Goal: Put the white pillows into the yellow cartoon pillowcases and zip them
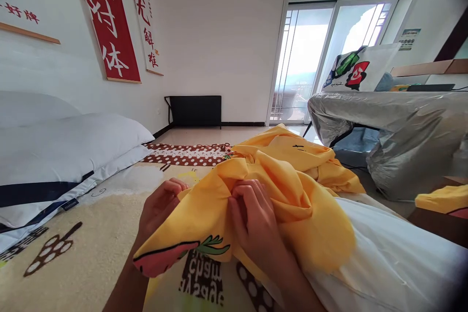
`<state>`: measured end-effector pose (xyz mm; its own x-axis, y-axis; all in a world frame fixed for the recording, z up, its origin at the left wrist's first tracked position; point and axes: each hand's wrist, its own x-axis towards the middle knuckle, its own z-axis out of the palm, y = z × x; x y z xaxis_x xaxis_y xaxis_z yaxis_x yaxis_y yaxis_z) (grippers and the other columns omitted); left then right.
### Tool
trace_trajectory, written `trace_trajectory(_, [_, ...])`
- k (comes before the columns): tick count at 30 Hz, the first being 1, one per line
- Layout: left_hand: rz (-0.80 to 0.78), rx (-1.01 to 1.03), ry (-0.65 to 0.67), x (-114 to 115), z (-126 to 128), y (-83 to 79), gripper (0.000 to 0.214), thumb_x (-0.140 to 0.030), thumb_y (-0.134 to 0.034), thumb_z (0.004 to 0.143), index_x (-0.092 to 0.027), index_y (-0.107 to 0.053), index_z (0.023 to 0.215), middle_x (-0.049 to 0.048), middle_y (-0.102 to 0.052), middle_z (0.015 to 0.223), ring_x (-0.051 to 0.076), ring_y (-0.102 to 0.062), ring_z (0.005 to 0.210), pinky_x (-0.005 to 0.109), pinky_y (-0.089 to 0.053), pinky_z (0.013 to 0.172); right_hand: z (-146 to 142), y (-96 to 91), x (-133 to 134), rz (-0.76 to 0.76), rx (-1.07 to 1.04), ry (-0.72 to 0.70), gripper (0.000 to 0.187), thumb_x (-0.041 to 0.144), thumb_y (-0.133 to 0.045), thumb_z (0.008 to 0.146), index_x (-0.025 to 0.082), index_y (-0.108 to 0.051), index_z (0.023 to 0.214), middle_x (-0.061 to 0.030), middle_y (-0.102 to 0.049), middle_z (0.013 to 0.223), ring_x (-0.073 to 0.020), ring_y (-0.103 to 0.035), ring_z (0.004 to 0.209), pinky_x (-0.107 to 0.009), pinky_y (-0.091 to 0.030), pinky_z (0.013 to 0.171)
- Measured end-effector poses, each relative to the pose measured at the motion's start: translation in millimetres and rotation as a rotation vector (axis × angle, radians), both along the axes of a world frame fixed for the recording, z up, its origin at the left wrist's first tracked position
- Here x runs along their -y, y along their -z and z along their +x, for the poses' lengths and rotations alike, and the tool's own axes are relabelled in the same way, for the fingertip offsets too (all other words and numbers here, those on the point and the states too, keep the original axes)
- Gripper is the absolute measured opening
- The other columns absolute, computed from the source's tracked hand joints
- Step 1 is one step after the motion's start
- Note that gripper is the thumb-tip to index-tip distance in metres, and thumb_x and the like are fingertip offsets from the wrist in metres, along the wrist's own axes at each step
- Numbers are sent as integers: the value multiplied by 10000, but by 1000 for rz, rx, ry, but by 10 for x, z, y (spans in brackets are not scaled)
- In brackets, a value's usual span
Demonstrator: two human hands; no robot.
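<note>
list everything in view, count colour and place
yellow cloth: piece count unclear, yellow, pink print, centre
patterned blanket: one, cream and brown, underneath
pillows: at least two, white, left
white material: one stretch, white, lower right
hanging scrolls: three, one red, two white, left
black panel: one, black, far wall
sliding door: one, glass, pale frame, back right
table: one, silver covered, right
bag: one, printed white, on table
cardboard box: one, brown, on table
notice: one, pale, right wall
folded cloth: one, yellow, right edge
box-like object: one, brown, below folded cloth
left hand: one, bare, yellow cloth's left side
right hand: one, bare, pinching yellow cloth, centre
</note>
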<state>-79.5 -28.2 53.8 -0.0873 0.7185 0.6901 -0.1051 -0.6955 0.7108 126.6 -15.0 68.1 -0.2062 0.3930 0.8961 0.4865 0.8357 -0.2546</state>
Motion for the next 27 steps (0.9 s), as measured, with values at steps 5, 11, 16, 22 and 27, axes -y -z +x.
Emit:
trace_trajectory(5, [-178, 24, -27, 86, 170, -54, 168, -334, -707, 759, -188, -633, 796, 32, -568, 811, 160, -524, 740, 234, -435, 634, -38, 32, -8, -59, 4, 35, 85, 133, -460, 903, 198, -471, 850, -35, -562, 812, -180, -505, 784, -305, -427, 706])
trace_trajectory(11, [-116, -198, 12, 83, 158, 24, 147, -297, -695, 776, -183, -646, 855, 64, -591, 900, 212, -540, 884, 293, -444, 773, -1, -11, 150, -153, 132, -29, 460, 186, -514, 893, 171, -392, 1336, -101, -605, 1201, -231, -552, 1069, -377, -452, 912])
trace_trajectory(16, [-25, -487, 37, 166, 88, -32, 81, -224, -575, 869, -187, -621, 813, 59, -581, 869, 176, -524, 819, 289, -442, 759, -19, -10, 157, -108, 138, -52, 203, 164, -487, 916, 201, -598, 1082, -58, -647, 1115, -204, -572, 974, -348, -455, 869])
trace_trajectory(22, [-32, -714, -32, 298, 52, -122, 73, -197, -542, 888, -184, -611, 870, 66, -592, 871, 174, -534, 824, 278, -444, 750, -47, 49, 77, -49, 109, -59, 153, 121, -480, 900, 185, -618, 885, -52, -657, 949, -176, -560, 844, -307, -454, 760])
trace_trajectory(27, [-54, -568, -81, 355, 96, -122, 67, -230, -522, 899, -199, -579, 885, 60, -572, 881, 170, -526, 817, 267, -449, 741, -45, -14, 139, -50, 53, -58, 118, 111, -478, 891, 179, -571, 916, -56, -633, 910, -173, -556, 850, -309, -474, 770])
